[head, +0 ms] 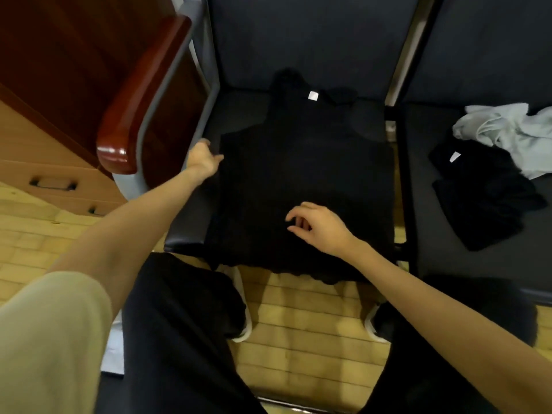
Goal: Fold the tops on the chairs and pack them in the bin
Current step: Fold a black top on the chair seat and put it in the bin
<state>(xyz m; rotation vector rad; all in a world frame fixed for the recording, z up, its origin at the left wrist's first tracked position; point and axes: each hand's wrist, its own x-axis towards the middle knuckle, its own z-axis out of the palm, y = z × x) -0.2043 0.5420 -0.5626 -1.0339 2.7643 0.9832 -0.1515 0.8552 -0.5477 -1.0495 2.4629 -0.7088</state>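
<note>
The person wears a loose, pale beige short sleeve (pixel 50 333) on the left arm, black trousers (pixel 179 339) and dark shoes with white soles (pixel 243 331). Both forearms are bare, without watch or rings.

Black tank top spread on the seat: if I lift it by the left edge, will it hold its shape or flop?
Likely flop: the black tank top lies limp on the seat and its hem droops over the front edge. Probably light, being thin fabric. It may slide, since the seat looks smooth; the left hand holds one edge, while the right hand hovers open.
</note>
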